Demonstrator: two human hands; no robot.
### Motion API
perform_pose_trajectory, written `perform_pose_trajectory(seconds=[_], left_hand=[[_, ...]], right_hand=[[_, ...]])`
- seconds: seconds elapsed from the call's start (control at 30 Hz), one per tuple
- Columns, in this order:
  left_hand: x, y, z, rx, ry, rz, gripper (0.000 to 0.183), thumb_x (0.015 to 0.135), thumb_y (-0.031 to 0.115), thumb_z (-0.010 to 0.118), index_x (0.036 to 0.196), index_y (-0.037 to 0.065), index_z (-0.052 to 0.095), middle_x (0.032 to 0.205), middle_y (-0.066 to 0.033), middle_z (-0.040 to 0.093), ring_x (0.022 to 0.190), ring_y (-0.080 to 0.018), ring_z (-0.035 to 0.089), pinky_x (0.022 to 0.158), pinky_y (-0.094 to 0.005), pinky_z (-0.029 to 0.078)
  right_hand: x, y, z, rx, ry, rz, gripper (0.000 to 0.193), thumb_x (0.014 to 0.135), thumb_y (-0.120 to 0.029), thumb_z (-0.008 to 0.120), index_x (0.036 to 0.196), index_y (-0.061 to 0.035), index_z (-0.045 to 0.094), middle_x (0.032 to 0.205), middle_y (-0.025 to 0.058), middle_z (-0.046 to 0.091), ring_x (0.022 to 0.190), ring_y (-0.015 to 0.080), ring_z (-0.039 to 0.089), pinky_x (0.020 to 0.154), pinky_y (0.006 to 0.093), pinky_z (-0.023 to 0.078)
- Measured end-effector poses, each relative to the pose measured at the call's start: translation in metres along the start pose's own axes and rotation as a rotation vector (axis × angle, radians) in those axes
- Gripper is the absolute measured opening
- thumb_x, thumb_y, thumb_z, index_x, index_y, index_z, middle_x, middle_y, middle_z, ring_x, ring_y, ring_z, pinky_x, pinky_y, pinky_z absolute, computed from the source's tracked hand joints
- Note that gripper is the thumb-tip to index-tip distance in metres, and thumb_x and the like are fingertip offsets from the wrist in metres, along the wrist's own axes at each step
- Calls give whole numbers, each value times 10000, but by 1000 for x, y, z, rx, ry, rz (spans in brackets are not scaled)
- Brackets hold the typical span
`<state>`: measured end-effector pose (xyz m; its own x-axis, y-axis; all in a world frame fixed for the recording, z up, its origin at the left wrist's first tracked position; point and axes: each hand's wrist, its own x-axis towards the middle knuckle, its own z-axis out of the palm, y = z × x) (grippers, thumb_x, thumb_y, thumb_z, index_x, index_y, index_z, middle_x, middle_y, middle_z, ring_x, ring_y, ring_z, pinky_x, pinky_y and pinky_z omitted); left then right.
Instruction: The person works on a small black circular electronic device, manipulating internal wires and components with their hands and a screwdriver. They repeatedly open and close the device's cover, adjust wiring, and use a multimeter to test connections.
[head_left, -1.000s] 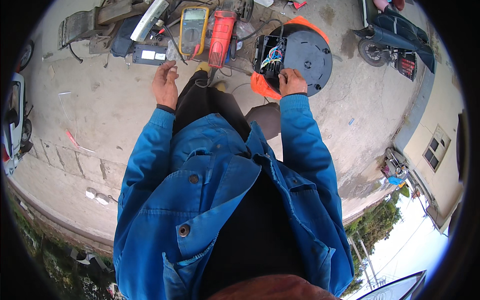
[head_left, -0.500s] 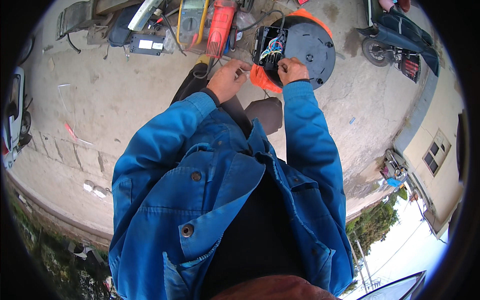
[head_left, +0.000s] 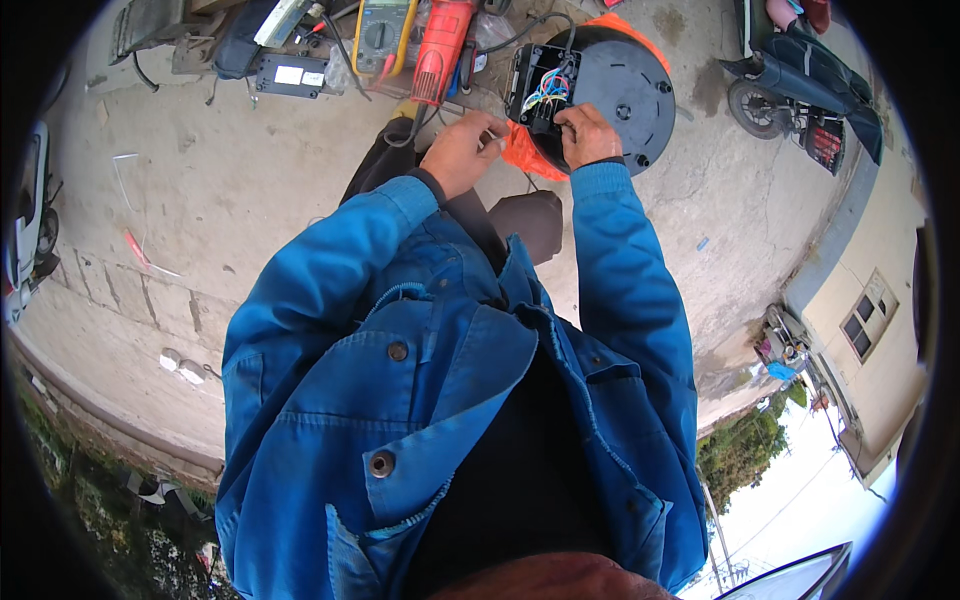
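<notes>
A round black plastic disc [head_left: 632,85] lies on orange plastic sheeting [head_left: 522,152] in front of me. On its left side is an opened black box [head_left: 523,72], with a tangle of coloured wires [head_left: 549,90] showing inside. My right hand [head_left: 588,136] is closed in a pinch at the box's near right corner; its fingertips hide what they grip. My left hand [head_left: 463,153] hovers left of the box, fingers curled and thumb close to the forefinger. Whatever sits between them is too small to make out.
Beyond my left hand lie a red power tool [head_left: 441,60], a yellow-rimmed multimeter [head_left: 383,38] and a flat black case [head_left: 291,75] with white labels. A black cable [head_left: 520,36] runs to the box. A parked scooter [head_left: 790,90] stands at the far right.
The view has shifted slightly. My left hand's fingers have curled a little more; my right hand stays at the box's corner with little movement.
</notes>
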<state>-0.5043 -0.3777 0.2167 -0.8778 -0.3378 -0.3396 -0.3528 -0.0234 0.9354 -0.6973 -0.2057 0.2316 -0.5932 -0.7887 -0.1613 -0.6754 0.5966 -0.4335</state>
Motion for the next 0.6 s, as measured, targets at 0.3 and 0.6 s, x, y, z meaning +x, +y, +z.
perform_pose_trajectory(seconds=[0.3,0.6], left_hand=[[3,8,1,49,-72,-35,302,967,103,711,1253,13,674,1146,-133,715,939,-229,720,875,-354,579],[17,37,18,-152,-147,-57,256,986,114,723,1217,6,701,1028,-105,745,900,-168,696,840,-339,572]], right_hand=[[-9,7,0,436,149,345,140,835,44,764,928,-59,773,920,65,751,798,182,731,755,300,581],[-49,-22,11,1106,198,560,175,878,52,789,1040,5,745,929,50,764,835,113,698,745,270,573]])
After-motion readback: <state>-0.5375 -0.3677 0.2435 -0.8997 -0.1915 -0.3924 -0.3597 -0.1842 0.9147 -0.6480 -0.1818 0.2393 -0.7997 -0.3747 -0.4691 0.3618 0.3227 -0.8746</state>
